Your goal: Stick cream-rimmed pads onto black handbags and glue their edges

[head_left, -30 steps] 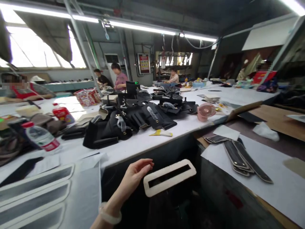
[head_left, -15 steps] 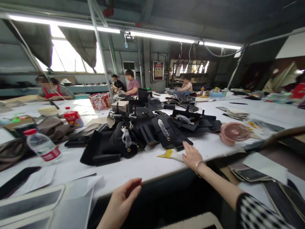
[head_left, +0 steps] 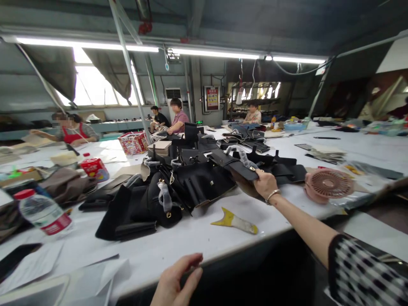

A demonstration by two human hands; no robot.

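My right hand [head_left: 266,183] reaches across the white table [head_left: 197,238] and is closed on a black leather bag piece [head_left: 237,168], lifting its near end off the pile of black bag parts [head_left: 178,187]. A wrapped handle shows on the piece. My left hand [head_left: 177,282] hovers low at the table's near edge, fingers loosely stretched and holding nothing. A yellow-and-white scraper [head_left: 236,221] lies on the table just left of my right forearm.
A pink desk fan [head_left: 328,185] lies right of my hand. A water bottle [head_left: 43,214] and red bottle [head_left: 94,168] stand at left, with papers [head_left: 79,272] at the near left. Several people sit at the far side.
My right hand moved from the table near the scraper up to the pile and took hold of a black bag piece, lifting it. My left hand shifted slightly right.
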